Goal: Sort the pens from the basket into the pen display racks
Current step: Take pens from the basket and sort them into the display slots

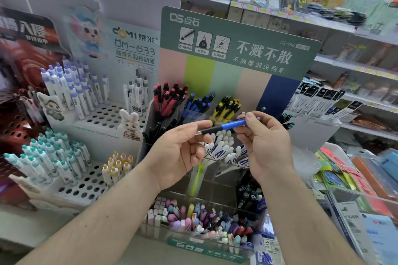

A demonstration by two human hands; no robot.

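A blue pen with a black grip [226, 127] lies level between my two hands, in front of the green-headed tiered pen rack [237, 45]. My left hand [178, 152] pinches its tip end between thumb and fingers. My right hand [265, 139] pinches its rear end. Behind the pen, the rack's top row holds red pens [170, 98], blue pens [198, 103] and yellow pens [227, 106]. White pens with blue print [224, 146] fill the tier below. The basket is out of sight.
A white perforated stand [101, 114] at left carries purple-capped pens [71, 88] above and teal-capped pens [47, 161] below. A clear box of pastel pens [198, 221] stands at the front. Packaged stationery [355, 176] lies at right, with store shelves behind.
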